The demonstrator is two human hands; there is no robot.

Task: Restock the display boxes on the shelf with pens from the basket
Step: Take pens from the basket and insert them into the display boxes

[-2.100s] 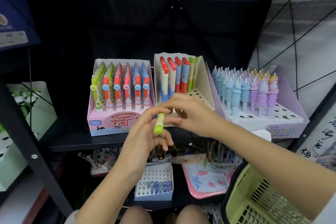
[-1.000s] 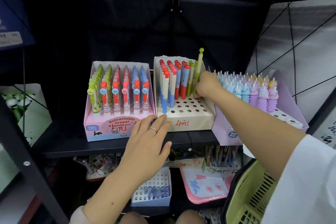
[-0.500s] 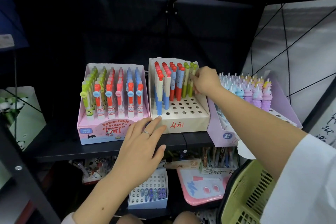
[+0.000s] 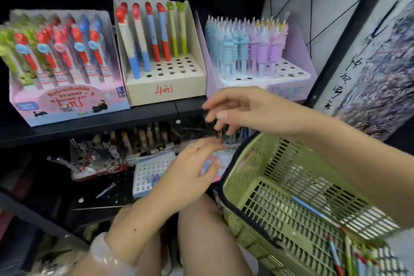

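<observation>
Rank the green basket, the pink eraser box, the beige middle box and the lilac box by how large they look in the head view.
1. Green basket, clearly largest, though it is also nearest the camera.
2. Pink eraser box.
3. Beige middle box and lilac box: look alike; the right hand hides part of the lilac one, so unranked.

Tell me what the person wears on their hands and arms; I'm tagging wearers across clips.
The left hand wears a thin silver-coloured ring on one finger, and a smooth, pale, translucent-looking bangle sits at that wrist. The right hand shows no ring or band, and both forearms are bare. A bit of white fabric at the lower right edge may be a sleeve.
</observation>
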